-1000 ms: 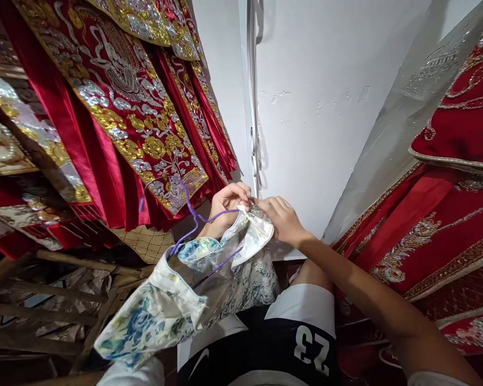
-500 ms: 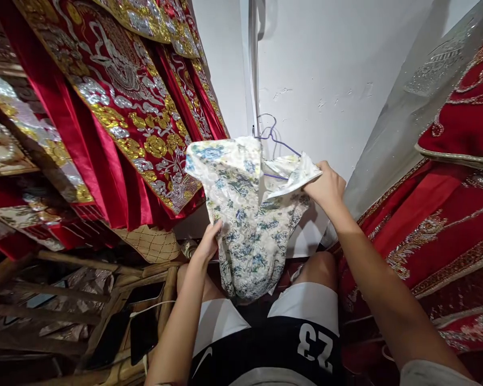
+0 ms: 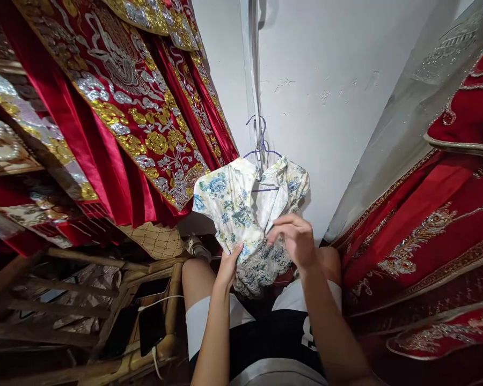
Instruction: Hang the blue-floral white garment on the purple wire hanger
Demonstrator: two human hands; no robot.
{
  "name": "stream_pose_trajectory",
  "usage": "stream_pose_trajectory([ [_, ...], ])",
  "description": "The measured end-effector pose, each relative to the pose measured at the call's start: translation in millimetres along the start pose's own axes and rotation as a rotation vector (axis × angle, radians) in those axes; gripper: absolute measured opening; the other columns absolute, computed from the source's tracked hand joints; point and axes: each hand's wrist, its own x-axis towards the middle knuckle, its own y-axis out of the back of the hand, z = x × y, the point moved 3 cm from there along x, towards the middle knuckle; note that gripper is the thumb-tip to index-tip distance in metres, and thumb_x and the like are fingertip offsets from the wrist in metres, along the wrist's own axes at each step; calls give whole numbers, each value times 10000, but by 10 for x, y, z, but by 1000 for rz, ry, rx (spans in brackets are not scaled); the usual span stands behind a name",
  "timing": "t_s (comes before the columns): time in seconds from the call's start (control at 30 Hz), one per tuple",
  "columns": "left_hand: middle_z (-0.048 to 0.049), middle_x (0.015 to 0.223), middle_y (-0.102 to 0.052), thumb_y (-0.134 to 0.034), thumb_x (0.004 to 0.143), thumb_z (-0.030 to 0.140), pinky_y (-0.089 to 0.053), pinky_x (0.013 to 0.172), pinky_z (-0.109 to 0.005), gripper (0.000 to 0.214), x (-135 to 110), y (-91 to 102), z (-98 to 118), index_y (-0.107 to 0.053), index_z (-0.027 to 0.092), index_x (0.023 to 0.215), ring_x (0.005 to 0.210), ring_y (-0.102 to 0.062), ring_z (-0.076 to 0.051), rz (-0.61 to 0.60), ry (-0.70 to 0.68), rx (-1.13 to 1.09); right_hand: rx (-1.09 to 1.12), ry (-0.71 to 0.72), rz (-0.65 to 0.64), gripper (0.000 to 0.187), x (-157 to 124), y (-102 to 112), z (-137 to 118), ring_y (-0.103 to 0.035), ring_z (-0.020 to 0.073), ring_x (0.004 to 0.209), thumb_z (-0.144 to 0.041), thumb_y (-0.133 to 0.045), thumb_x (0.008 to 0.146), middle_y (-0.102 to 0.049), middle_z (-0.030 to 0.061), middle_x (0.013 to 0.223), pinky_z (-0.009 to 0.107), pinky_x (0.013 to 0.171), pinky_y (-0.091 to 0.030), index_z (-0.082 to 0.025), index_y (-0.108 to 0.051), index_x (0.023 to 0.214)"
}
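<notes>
A white garment with blue and green flowers [image 3: 241, 214] hangs on a purple wire hanger [image 3: 261, 145], hooked on a white pipe [image 3: 256, 80] that runs down the wall. My left hand [image 3: 230, 264] grips the lower left part of the garment's front. My right hand [image 3: 295, 238] pinches the fabric at the front opening, fingers curled. Both hands sit close together below the collar.
Red garments with gold and silver embroidery [image 3: 121, 107] hang at the left, and more red embroidered cloth [image 3: 434, 225] at the right. A bamboo chair [image 3: 161, 300] stands at lower left with a dark phone and white cable [image 3: 151, 327] on it. A white wall [image 3: 330, 107] is ahead.
The garment went from my lap up to the wall and now hangs on the pipe by its hanger. My right hand left its shoulder and came down to the front, beside my left hand.
</notes>
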Motion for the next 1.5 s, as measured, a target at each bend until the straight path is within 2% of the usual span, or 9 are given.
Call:
stream_pose_trajectory([
  [0.1, -85, 1379, -670, -897, 664, 433, -410, 1200, -424, 636, -17, 11, 1, -692, 251, 1238, 1400, -523, -337, -6, 33, 16, -67, -211, 379, 343, -324, 166, 589, -541, 159, 509, -542, -601, 895, -589, -25, 577, 300, 526, -461, -224, -603, 768],
  [0.23, -114, 1403, -650, -891, 672, 451, -414, 1190, -439, 714, -57, -69, -77, -652, 219, 1305, 1384, -537, -341, -27, 48, 33, -152, -468, 61, 524, -434, 77, 1007, -485, 149, 504, -692, -556, 878, -534, -16, 541, 291, 522, -405, -220, -527, 651],
  [0.47, -136, 1284, -698, -840, 726, 450, -496, 1073, -416, 602, 46, 158, -26, -661, 175, 1230, 1250, -626, -317, 39, -93, 249, -80, -477, 141, 408, -422, 137, 897, -438, 128, 509, -567, -572, 866, -488, -28, 534, 266, 515, -350, -216, -551, 658],
  [0.67, -104, 1135, -658, -775, 756, 383, -506, 908, -370, 436, 3, 345, 243, -646, 188, 1124, 1002, -630, -242, 430, -679, 652, -90, -544, 53, 227, -478, 66, 932, -458, 125, 502, -372, -554, 818, -554, -21, 524, 257, 518, -349, -207, -595, 668],
  [0.83, -45, 942, -676, -610, 840, 239, -476, 798, -290, 150, -78, -322, -4, -631, 200, 984, 879, -623, -196, -193, -559, 784, -107, -569, -35, 217, -506, -117, 942, -429, 108, 422, -290, -486, 806, -560, -24, 443, 243, 486, -332, -195, -603, 651],
  [0.97, 22, 688, -520, -523, 868, 219, -370, 642, -248, 132, -73, -571, -117, -481, 208, 743, 658, -481, -143, -136, -575, 819, -104, -552, -3, 206, -118, 39, 650, -417, 96, 396, -247, -525, 818, -538, -32, 422, 228, 460, -324, -187, -611, 641],
  [1.2, -10, 725, -558, -468, 879, 160, -347, 641, -279, 169, -69, -682, -147, -440, 224, 726, 690, -546, -177, -310, -630, 1269, -9, -273, 258, 247, 1357, 209, -226, -338, 43, 385, -160, -527, 931, -478, -59, 485, 175, 381, -218, -168, -567, 687],
  [1.37, -20, 748, -656, -566, 899, 228, -373, 601, -287, 38, 191, -792, 438, -566, 225, 861, 667, -612, -203, -452, -562, 1422, -65, -170, 155, 244, 1324, 7, -254, -371, 45, 384, -155, -495, 936, -517, -50, 470, 160, 391, -252, -162, -591, 711],
  [1.5, -54, 985, -705, -509, 995, 322, -471, 688, -290, 357, 401, -1064, 1371, -482, 213, 1334, 750, -649, -171, -273, -920, 1005, -152, -163, 81, 272, 1137, -5, -228, -382, 58, 383, -160, -492, 924, -506, -51, 436, 178, 420, -284, -174, -581, 668],
])
